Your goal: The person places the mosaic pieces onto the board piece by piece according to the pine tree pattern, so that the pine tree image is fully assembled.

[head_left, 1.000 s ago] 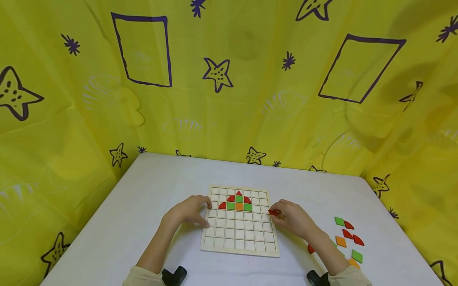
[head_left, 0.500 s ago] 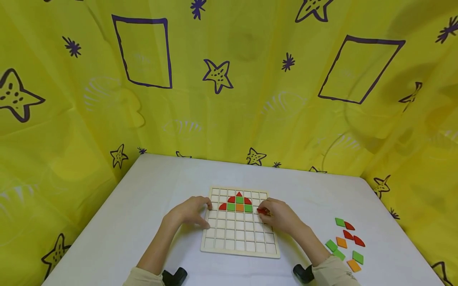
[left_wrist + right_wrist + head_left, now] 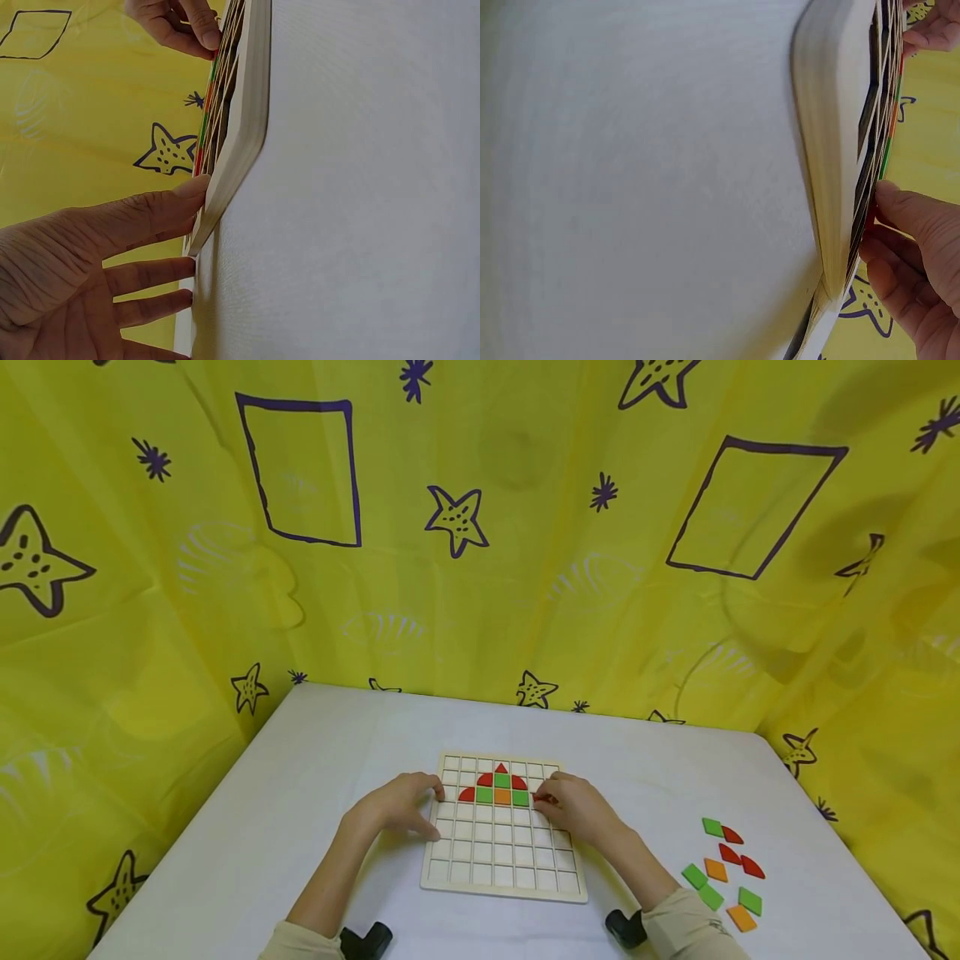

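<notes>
Your right grip [image 3: 576, 808] pinches a small red piece [image 3: 535, 797] at the wooden board [image 3: 504, 852], just right of a green square [image 3: 521, 797]. Your left grip [image 3: 397, 803] is not squeezing; its fingers are nearly straight, touching the board's left edge. More loose pieces [image 3: 750, 902] lie on the white counter [image 3: 337, 735], right of the board.

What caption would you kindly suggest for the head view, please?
Left hand touching a gridded board, right hand pinching a red piece beside a green square.
</notes>
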A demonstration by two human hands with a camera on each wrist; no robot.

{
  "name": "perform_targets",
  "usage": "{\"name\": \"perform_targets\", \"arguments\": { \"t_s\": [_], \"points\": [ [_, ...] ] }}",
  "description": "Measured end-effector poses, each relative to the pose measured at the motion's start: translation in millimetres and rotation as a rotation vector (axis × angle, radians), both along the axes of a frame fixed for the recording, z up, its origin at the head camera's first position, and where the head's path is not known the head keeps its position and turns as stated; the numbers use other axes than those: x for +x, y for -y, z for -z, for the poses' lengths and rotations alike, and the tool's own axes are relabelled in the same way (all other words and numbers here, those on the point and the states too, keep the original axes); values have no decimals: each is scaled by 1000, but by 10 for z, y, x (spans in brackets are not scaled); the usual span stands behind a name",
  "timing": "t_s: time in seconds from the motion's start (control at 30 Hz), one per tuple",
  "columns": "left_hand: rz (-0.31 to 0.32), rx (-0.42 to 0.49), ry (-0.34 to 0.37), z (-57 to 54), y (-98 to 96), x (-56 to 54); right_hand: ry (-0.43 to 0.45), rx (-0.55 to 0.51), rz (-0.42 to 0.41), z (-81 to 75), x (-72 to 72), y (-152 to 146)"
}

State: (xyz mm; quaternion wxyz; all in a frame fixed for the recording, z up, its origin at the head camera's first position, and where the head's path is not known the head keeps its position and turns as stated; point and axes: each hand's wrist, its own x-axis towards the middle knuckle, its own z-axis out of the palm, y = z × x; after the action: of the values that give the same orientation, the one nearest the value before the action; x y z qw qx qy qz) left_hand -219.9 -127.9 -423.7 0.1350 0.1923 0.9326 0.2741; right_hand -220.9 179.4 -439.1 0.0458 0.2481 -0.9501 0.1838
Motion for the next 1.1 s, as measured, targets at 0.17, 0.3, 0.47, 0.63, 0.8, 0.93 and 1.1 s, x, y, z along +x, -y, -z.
{"name": "perform_targets", "arguments": {
  "t_s": [0.17, 0.3, 0.47, 0.63, 0.8, 0.93, 1.1],
  "points": [
    [-1, 6, 2, 7, 7, -6, -2, 22, -25, -7, -5, 33],
    [5, 11, -2, 15, 10, -8, -16, 33, -27, -9, 10, 36],
    [5, 1, -4, 11, 6, -13, -6, 30, -18, -29, 72, -2],
    [7, -10, -3, 4, -5, -8, 1, 34, -4, -41, 177, -115],
    [4, -5, -2, -12, -4, -4, -23, 37, 1, -51, 272, -269],
    [-3, 0, 1, -21, -5, 3, -43, 22, -18, -77, 343, -374],
    [0, -3, -1, -13, -9, 9, -58, 35, -7, -92, 411, -480]
  ]
}}
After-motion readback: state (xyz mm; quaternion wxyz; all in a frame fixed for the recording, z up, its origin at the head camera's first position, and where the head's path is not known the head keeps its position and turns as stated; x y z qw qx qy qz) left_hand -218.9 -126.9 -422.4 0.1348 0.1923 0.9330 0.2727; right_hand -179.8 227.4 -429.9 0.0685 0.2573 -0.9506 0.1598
